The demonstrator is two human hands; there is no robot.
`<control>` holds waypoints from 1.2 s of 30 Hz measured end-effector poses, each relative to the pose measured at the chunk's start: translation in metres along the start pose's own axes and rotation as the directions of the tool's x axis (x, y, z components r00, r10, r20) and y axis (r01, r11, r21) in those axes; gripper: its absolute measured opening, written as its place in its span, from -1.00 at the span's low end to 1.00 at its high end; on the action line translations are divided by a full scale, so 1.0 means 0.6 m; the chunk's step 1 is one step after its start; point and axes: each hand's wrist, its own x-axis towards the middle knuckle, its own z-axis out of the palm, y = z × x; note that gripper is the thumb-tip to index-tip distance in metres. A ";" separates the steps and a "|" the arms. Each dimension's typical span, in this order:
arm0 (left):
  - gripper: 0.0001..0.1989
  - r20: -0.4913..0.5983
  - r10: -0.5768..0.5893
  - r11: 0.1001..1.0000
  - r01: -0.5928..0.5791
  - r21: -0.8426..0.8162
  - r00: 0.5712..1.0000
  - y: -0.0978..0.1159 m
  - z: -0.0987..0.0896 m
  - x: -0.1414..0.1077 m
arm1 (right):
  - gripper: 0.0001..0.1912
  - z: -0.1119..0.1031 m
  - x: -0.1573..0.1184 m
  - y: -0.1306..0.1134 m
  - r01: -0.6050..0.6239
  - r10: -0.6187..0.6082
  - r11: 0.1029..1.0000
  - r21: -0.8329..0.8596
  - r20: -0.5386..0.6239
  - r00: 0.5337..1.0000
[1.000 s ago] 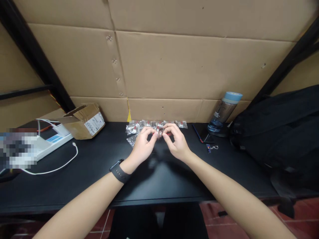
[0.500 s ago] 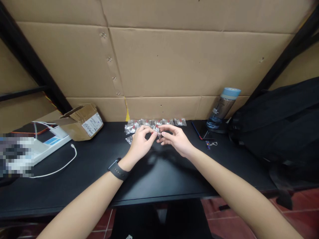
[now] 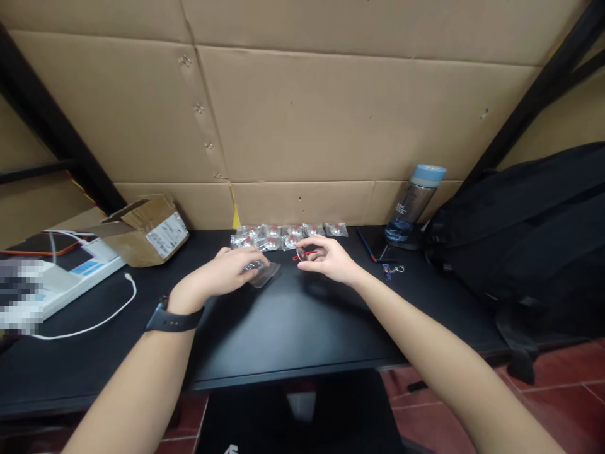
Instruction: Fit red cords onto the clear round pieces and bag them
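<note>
My left hand is low over the black desk with its fingers curled onto a clear plastic bag, which sticks out past the fingertips. What else lies under those fingers is hidden. In my right hand, thumb and fingertips pinch a small round trinket with a red cord, held just above the desk. Its exact kind is too small to make out. Behind both hands, several clear-bagged trinkets with red parts are lined up in two rows by the cardboard wall.
An open cardboard box, a white power strip and a white cable are on the left. To the right are a water bottle, a phone, a keychain and a black backpack.
My hands, together around the trinket before, have moved apart. The left has let go of the trinket and shifted left and down onto the plastic bag; the right keeps the trinket.
</note>
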 end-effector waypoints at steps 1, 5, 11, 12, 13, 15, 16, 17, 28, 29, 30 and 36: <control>-0.69 0.054 0.037 0.999 -0.036 -0.034 0.998 -0.006 0.002 -0.003 | -0.56 -0.005 0.000 -0.001 0.020 -0.019 0.998 -0.065 0.021 1.000; -0.60 0.151 0.146 0.985 -0.129 -0.116 0.978 0.001 0.020 -0.005 | -0.58 -0.021 -0.002 -0.005 0.106 -0.072 0.930 -0.352 0.109 0.991; -0.56 0.148 0.166 0.986 -0.164 -0.022 0.975 0.064 0.053 0.008 | -0.58 -0.055 -0.019 -0.037 0.199 -0.004 0.745 -0.636 0.294 0.956; -0.57 0.154 0.164 0.986 -0.164 -0.012 0.974 0.075 0.057 0.011 | -0.59 -0.063 -0.021 -0.043 0.199 0.030 0.734 -0.649 0.324 0.946; -0.57 0.164 0.163 0.986 -0.165 -0.006 0.973 0.085 0.061 0.015 | -0.60 -0.069 -0.023 -0.047 0.196 0.056 0.723 -0.662 0.339 0.939; -0.56 0.203 0.171 0.985 -0.172 -0.013 0.964 0.101 0.066 0.020 | -0.61 -0.078 -0.025 -0.051 0.186 0.095 0.704 -0.686 0.350 0.932; -0.56 0.221 0.176 0.984 -0.175 -0.025 0.959 0.106 0.067 0.023 | -0.61 -0.080 -0.024 -0.050 0.182 0.111 0.695 -0.695 0.354 0.929; -0.55 0.236 0.182 0.983 -0.177 -0.041 0.955 0.110 0.068 0.024 | -0.61 -0.080 -0.024 -0.048 0.177 0.129 0.688 -0.703 0.359 0.924; -0.54 0.262 0.221 0.975 -0.204 -0.090 0.940 0.107 0.072 0.025 | -0.67 -0.055 -0.015 -0.020 0.127 0.155 0.702 -0.701 0.324 0.933; -0.54 0.263 0.222 0.975 -0.205 -0.089 0.939 0.106 0.072 0.025 | -0.67 -0.054 -0.014 -0.019 0.134 0.141 0.709 -0.692 0.327 0.935; -0.54 0.265 0.221 0.975 -0.205 -0.087 0.939 0.105 0.071 0.025 | -0.67 -0.053 -0.014 -0.019 0.137 0.133 0.719 -0.682 0.328 0.935; -0.52 0.281 0.214 0.977 -0.198 -0.082 0.936 0.101 0.071 0.025 | -0.71 -0.061 -0.017 -0.019 0.052 0.185 0.835 -0.549 0.369 0.911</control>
